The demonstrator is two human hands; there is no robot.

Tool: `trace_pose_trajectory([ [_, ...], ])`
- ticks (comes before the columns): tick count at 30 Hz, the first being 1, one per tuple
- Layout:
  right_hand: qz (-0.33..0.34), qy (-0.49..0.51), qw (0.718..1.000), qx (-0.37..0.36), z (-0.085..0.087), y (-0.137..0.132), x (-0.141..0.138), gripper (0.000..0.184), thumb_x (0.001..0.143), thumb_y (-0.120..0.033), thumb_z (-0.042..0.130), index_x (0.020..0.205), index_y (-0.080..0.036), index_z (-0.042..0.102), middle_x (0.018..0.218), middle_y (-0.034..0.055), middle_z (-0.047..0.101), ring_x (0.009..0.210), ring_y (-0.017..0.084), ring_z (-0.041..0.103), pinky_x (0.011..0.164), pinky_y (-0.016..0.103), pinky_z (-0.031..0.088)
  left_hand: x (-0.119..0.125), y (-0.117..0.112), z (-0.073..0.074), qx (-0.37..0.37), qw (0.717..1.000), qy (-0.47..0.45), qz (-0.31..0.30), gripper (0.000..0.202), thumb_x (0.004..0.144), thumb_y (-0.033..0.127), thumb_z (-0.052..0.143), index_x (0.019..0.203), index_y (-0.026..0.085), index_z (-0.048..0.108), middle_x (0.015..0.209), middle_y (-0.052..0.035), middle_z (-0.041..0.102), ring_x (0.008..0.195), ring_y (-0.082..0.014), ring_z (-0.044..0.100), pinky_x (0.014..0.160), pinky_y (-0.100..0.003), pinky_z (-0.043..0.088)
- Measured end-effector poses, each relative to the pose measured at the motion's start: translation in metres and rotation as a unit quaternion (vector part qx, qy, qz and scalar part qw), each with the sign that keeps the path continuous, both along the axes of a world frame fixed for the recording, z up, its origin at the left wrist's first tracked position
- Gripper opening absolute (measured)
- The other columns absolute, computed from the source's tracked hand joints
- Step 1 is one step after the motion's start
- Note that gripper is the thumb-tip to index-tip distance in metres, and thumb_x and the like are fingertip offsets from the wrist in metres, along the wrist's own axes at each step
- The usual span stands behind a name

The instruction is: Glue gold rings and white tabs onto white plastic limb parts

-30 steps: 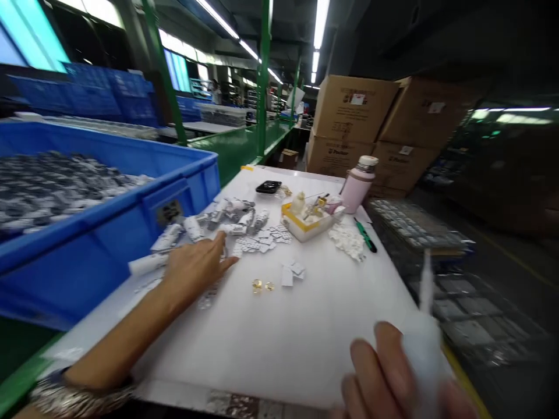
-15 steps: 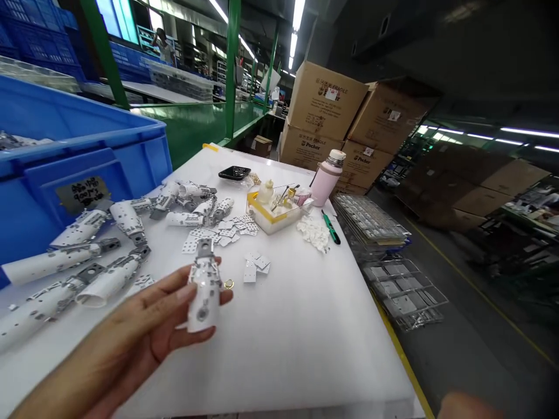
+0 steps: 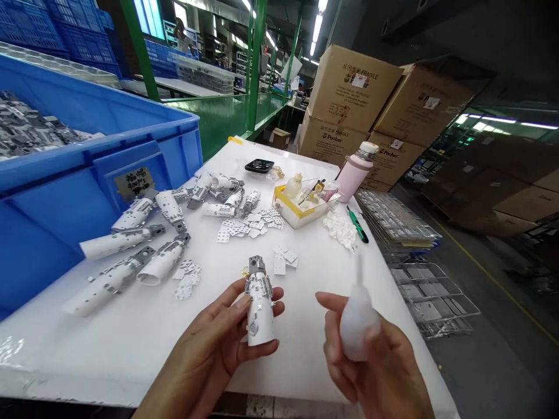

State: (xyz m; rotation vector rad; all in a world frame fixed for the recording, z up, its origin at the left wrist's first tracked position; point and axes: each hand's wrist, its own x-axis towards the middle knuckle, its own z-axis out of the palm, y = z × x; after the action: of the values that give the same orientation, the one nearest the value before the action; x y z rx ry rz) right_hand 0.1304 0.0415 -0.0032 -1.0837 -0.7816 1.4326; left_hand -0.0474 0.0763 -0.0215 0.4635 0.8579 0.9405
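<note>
Far left of the L hand, a blue plastic crate (image 3: 43, 244) runs along the white work table (image 3: 109, 361), heaped w/ grey metal parts (image 3: 30, 125), handwritten label (image 3: 134, 183) on its wall. Between crate and L hand lie loose white tubes w/ metal fittings (image 3: 131, 241), some w/ small perforated metal plates (image 3: 186, 285) just beside them. Open table stretches left of the L hand (image 3: 209, 346) and down to the near edge, just below the wrist.

L hand: fingers curled, holding one white tube w/ metal fitting (image 3: 258, 308) upright, top fitting toward the far end of the table. Beyond it, more plates (image 3: 248, 224) and a black tray (image 3: 259, 166).

Ahead of the gap between hands sits a clear yellow-edged tray (image 3: 297, 206) w/ a small bottle and bits inside, too small to tell. Past it, a pink flask (image 3: 356, 180), cotton wool (image 3: 340, 230), a green-handled tool (image 3: 358, 226).

R hand (image 3: 375, 364) grips a translucent squeeze bottle (image 3: 358, 323), thin nozzle up, close to the table's yellow-trimmed R edge. Beyond that edge, wire racks (image 3: 432, 299) w/ grey parts.
</note>
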Motion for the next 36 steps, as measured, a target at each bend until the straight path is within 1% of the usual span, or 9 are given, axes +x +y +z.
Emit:
trace_pose_trajectory([
  [4, -0.022, 0.033, 0.998, -0.039, -0.004, 0.007, 0.006, 0.042, 0.078, -0.062, 0.066, 0.088, -0.023, 0.055, 0.05, -0.0062, 0.044, 0.042, 0.006, 0.026, 0.04, 0.017, 0.015, 0.0, 0.002, 0.003, -0.023, 0.998, 0.043, 0.026, 0.051, 0.086, 0.029, 0.065, 0.134, 0.026, 0.046, 0.112, -0.0085, 0.07, 0.108, -0.0258, 0.064, 0.064, -0.028, 0.06],
  [9, -0.066, 0.044, 0.997, 0.019, 0.0, 0.016, 0.01, 0.038, 0.077, -0.049, 0.072, 0.071, -0.021, 0.046, 0.06, -0.0065, 0.034, 0.047, 0.005, 0.018, 0.04, 0.017, 0.017, 0.006, 0.002, 0.003, -0.033, 0.996, 0.064, 0.046, 0.058, 0.086, 0.029, 0.066, 0.137, 0.028, 0.038, 0.112, -0.0074, 0.07, 0.113, -0.0254, 0.063, 0.064, -0.027, 0.061],
  [11, -0.097, 0.03, 0.994, 0.035, 0.0, 0.02, 0.009, 0.036, 0.075, -0.047, 0.074, 0.071, -0.021, 0.05, 0.063, -0.0051, 0.037, 0.048, 0.005, 0.021, 0.039, 0.016, 0.019, 0.007, 0.0, 0.0, -0.024, 0.996, 0.066, 0.045, 0.06, 0.087, 0.035, 0.065, 0.139, 0.032, 0.035, 0.113, -0.0063, 0.071, 0.114, -0.0253, 0.063, 0.068, -0.028, 0.061],
  [13, -0.136, -0.009, 0.989, 0.054, -0.001, 0.021, 0.007, 0.035, 0.07, -0.049, 0.078, 0.073, -0.02, 0.057, 0.066, -0.0023, 0.044, 0.048, 0.006, 0.029, 0.037, 0.016, 0.023, 0.008, -0.003, -0.003, 0.003, 0.997, 0.065, 0.043, 0.059, 0.086, 0.04, 0.065, 0.137, 0.034, 0.036, 0.112, -0.0044, 0.071, 0.113, -0.0251, 0.063, 0.069, -0.028, 0.061],
  [15, -0.178, -0.06, 0.98, 0.068, 0.0, 0.021, 0.003, 0.036, 0.068, -0.052, 0.079, 0.075, -0.02, 0.063, 0.069, 0.0004, 0.05, 0.05, 0.007, 0.037, 0.037, 0.017, 0.028, 0.009, -0.004, -0.006, 0.032, 0.996, 0.068, 0.04, 0.055, 0.086, 0.043, 0.064, 0.134, 0.034, 0.039, 0.111, -0.0041, 0.071, 0.114, -0.0255, 0.063, 0.068, -0.026, 0.061],
  [18, -0.213, -0.121, 0.965, 0.09, 0.001, 0.017, -0.003, 0.038, 0.07, -0.057, 0.075, 0.072, -0.02, 0.066, 0.071, 0.001, 0.049, 0.053, 0.008, 0.041, 0.04, 0.018, 0.034, 0.01, -0.006, -0.008, 0.043, 0.995, 0.082, 0.037, 0.053, 0.085, 0.043, 0.066, 0.13, 0.032, 0.041, 0.112, -0.0058, 0.07, 0.114, -0.0274, 0.063, 0.063, -0.025, 0.061],
  [23, -0.22, -0.151, 0.952, 0.15, 0.001, 0.015, -0.008, 0.035, 0.075, -0.054, 0.072, 0.069, -0.02, 0.067, 0.065, 0.0001, 0.045, 0.055, 0.011, 0.042, 0.042, 0.018, 0.036, 0.011, -0.008, -0.005, 0.043, 0.995, 0.08, 0.038, 0.053, 0.083, 0.042, 0.068, 0.128, 0.032, 0.041, 0.118, -0.0069, 0.066, 0.11, -0.0292, 0.065, 0.061, -0.027, 0.061],
  [30, -0.218, -0.2, 0.93, 0.219, -0.008, 0.018, -0.001, 0.029, 0.08, -0.045, 0.069, 0.071, -0.018, 0.068, 0.067, 0.0028, 0.053, 0.055, 0.013, 0.049, 0.041, 0.019, 0.04, 0.013, -0.009, 0.005, 0.03, 0.994, 0.093, 0.049, 0.052, 0.082, 0.038, 0.069, 0.126, 0.027, 0.044, 0.112, -0.0097, 0.068, 0.108, -0.032, 0.065, 0.057, -0.028, 0.06],
  [36, -0.219, -0.225, 0.918, 0.242, -0.011, 0.016, 0.001, 0.023, 0.083, -0.041, 0.068, 0.077, -0.018, 0.069, 0.07, 0.0032, 0.057, 0.059, 0.013, 0.053, 0.046, 0.02, 0.044, 0.013, -0.01, 0.003, 0.036, 0.995, 0.085, 0.033, 0.051, 0.083, 0.039, 0.068, 0.126, 0.029, 0.042, 0.114, -0.0098, 0.067, 0.109, -0.0309, 0.065, 0.06, -0.03, 0.061],
])
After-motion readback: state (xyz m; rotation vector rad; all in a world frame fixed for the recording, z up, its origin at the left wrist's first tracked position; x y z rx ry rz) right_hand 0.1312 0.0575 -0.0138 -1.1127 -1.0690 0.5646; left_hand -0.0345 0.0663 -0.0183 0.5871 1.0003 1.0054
